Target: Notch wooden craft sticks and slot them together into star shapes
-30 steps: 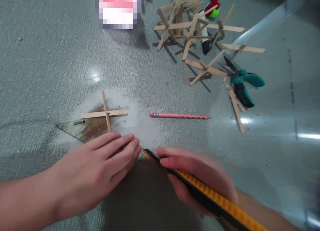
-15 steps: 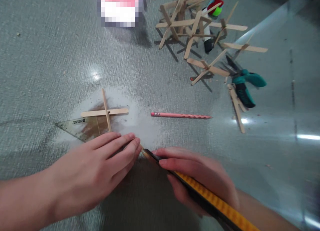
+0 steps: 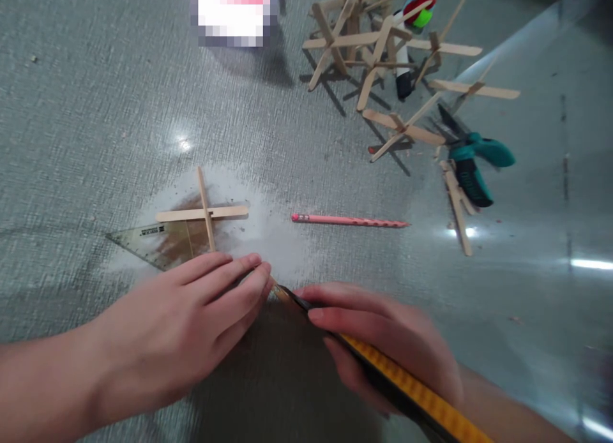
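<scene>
My right hand (image 3: 383,334) is wrapped round a utility knife with a black body and an orange ribbed grip (image 3: 407,379). Its narrow front end points up and left, right by the fingertips of my left hand (image 3: 211,315). Those fingers are pressed together and bent down over a thin wooden stick, of which only a tan sliver (image 3: 274,283) shows; the rest is hidden. Just beyond my left hand lie two craft sticks crossed as a plus (image 3: 207,213), over a clear set square (image 3: 138,237) partly covered by my fingers.
A pink pencil (image 3: 349,220) lies beyond my right hand. Farther off are several crossed craft-stick pieces (image 3: 405,130), a marker (image 3: 403,79), teal-handled cutters (image 3: 474,152), loose sticks (image 3: 458,207) and a blurred pink-and-white object (image 3: 232,15). Pale dust (image 3: 268,239) covers part of the grey surface.
The view has shifted slightly, moving things a little to the right in the picture. Both hands keep almost the same pose, the knife still by my left fingertips.
</scene>
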`<action>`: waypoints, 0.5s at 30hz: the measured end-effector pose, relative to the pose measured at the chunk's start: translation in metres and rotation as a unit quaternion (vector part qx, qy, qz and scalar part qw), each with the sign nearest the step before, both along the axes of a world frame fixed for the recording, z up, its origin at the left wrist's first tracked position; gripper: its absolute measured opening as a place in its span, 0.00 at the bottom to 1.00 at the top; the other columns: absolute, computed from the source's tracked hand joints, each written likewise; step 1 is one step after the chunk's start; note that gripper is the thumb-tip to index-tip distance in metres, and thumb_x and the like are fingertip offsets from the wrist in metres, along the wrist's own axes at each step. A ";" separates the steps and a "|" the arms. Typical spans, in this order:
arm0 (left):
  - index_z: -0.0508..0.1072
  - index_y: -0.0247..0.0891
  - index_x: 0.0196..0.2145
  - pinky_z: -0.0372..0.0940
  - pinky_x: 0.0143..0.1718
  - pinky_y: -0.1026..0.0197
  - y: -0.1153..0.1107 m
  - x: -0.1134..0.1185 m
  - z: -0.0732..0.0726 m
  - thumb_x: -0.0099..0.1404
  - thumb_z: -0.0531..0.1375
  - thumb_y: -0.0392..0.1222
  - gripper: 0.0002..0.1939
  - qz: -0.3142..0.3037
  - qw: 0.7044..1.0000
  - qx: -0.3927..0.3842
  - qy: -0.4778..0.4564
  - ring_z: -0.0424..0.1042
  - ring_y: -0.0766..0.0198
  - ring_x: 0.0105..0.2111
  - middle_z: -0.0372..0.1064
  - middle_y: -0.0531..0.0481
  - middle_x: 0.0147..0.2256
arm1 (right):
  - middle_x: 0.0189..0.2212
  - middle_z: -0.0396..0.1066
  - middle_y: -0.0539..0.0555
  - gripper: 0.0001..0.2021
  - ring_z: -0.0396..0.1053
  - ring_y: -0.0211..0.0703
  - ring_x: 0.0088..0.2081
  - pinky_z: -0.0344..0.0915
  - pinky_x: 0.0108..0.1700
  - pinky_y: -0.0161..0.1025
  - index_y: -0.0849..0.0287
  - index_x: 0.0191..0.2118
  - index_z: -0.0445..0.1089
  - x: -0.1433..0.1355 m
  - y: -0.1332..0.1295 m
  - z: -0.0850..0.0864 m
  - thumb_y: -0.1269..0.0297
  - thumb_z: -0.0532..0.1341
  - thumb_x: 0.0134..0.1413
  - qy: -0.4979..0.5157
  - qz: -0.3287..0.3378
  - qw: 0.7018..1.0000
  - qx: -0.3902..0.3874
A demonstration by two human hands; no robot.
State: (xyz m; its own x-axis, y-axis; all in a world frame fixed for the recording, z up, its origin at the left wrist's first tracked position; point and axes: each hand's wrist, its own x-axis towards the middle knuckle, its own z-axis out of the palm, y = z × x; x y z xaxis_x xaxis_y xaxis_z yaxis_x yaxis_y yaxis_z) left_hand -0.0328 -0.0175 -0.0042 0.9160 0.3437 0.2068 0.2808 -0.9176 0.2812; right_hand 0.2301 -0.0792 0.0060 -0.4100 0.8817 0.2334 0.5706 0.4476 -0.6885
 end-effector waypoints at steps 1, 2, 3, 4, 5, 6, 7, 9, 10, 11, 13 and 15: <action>0.73 0.25 0.57 0.66 0.58 0.50 0.000 0.001 0.000 0.78 0.48 0.35 0.19 0.001 1.000 -0.001 -0.001 0.73 0.52 0.55 0.73 0.44 0.58 | 0.41 0.82 0.58 0.17 0.82 0.41 0.42 0.78 0.49 0.32 0.54 0.46 0.71 0.000 0.000 0.000 0.78 0.60 0.52 0.000 0.001 1.000 0.000; 0.73 0.25 0.57 0.66 0.58 0.50 0.000 0.001 0.000 0.78 0.48 0.34 0.19 0.001 1.000 -0.002 0.000 0.73 0.52 0.55 0.73 0.44 0.58 | 0.42 0.82 0.57 0.18 0.82 0.42 0.42 0.78 0.48 0.33 0.53 0.47 0.70 0.001 0.000 0.000 0.78 0.60 0.52 -0.001 0.005 1.000 -0.003; 0.73 0.25 0.57 0.66 0.58 0.49 0.000 0.001 0.000 0.78 0.48 0.34 0.19 0.000 1.000 -0.004 0.002 0.73 0.52 0.56 0.73 0.43 0.58 | 0.42 0.82 0.57 0.18 0.82 0.42 0.42 0.79 0.47 0.34 0.53 0.47 0.70 0.001 0.000 0.000 0.78 0.60 0.52 -0.001 0.009 1.000 -0.007; 0.72 0.25 0.57 0.66 0.58 0.49 0.000 0.001 0.000 0.78 0.48 0.34 0.19 0.001 1.000 -0.006 0.003 0.73 0.52 0.56 0.73 0.43 0.59 | 0.42 0.82 0.57 0.19 0.82 0.42 0.42 0.79 0.47 0.34 0.53 0.48 0.70 0.002 0.000 0.000 0.78 0.60 0.52 -0.001 0.009 1.000 -0.011; 0.72 0.25 0.58 0.66 0.59 0.49 0.000 0.001 0.000 0.78 0.48 0.34 0.19 0.000 1.000 -0.006 0.002 0.72 0.51 0.56 0.72 0.43 0.59 | 0.43 0.82 0.57 0.19 0.82 0.43 0.42 0.79 0.47 0.35 0.52 0.48 0.70 0.002 0.000 0.000 0.78 0.60 0.52 -0.001 0.008 1.000 -0.014; 0.72 0.25 0.58 0.66 0.59 0.49 0.000 0.001 0.000 0.78 0.49 0.34 0.19 -0.001 1.000 -0.005 0.003 0.72 0.51 0.57 0.72 0.43 0.59 | 0.43 0.82 0.57 0.19 0.82 0.43 0.42 0.79 0.47 0.35 0.52 0.48 0.70 0.002 0.000 0.000 0.78 0.60 0.52 -0.001 0.009 1.000 -0.015; 0.72 0.25 0.58 0.67 0.59 0.49 -0.001 0.001 0.000 0.78 0.49 0.34 0.18 -0.003 1.000 -0.005 0.004 0.72 0.51 0.57 0.72 0.43 0.59 | 0.43 0.82 0.56 0.19 0.82 0.43 0.42 0.80 0.46 0.35 0.52 0.48 0.70 0.003 -0.001 -0.001 0.78 0.60 0.52 -0.001 0.010 1.000 -0.016; 0.72 0.25 0.57 0.67 0.59 0.48 -0.001 0.000 -0.001 0.78 0.49 0.34 0.19 -0.007 1.000 -0.004 0.005 0.72 0.50 0.57 0.72 0.42 0.59 | 0.43 0.82 0.56 0.19 0.82 0.43 0.42 0.79 0.46 0.34 0.52 0.48 0.70 0.003 -0.001 -0.001 0.78 0.60 0.52 -0.001 0.012 1.000 -0.017; 0.72 0.25 0.57 0.68 0.59 0.48 -0.001 0.000 -0.001 0.78 0.49 0.34 0.19 -0.009 1.000 -0.004 0.005 0.72 0.50 0.57 0.72 0.42 0.59 | 0.43 0.82 0.56 0.19 0.82 0.43 0.42 0.79 0.47 0.34 0.52 0.48 0.70 0.003 -0.001 -0.001 0.78 0.60 0.52 -0.001 0.013 1.000 -0.018; 0.72 0.25 0.58 0.68 0.59 0.48 -0.001 -0.001 -0.001 0.77 0.49 0.34 0.19 -0.009 1.000 -0.005 0.004 0.71 0.49 0.57 0.71 0.42 0.60 | 0.43 0.82 0.56 0.19 0.82 0.43 0.42 0.79 0.47 0.33 0.52 0.48 0.70 0.003 -0.002 -0.001 0.78 0.60 0.52 -0.001 0.013 1.000 -0.019; 0.72 0.25 0.58 0.68 0.60 0.48 -0.001 -0.002 -0.002 0.77 0.50 0.35 0.18 -0.009 1.000 -0.007 0.006 0.71 0.49 0.58 0.70 0.42 0.60 | 0.43 0.82 0.56 0.19 0.82 0.43 0.42 0.79 0.47 0.34 0.52 0.48 0.70 0.002 -0.003 -0.001 0.77 0.61 0.52 -0.005 0.008 1.000 -0.021; 0.72 0.25 0.58 0.67 0.61 0.48 -0.001 -0.002 -0.002 0.77 0.50 0.35 0.19 -0.011 1.000 -0.008 0.007 0.70 0.49 0.59 0.70 0.42 0.61 | 0.44 0.82 0.56 0.20 0.82 0.43 0.43 0.79 0.48 0.35 0.52 0.49 0.70 0.003 -0.005 0.000 0.77 0.61 0.52 -0.005 0.007 1.000 -0.027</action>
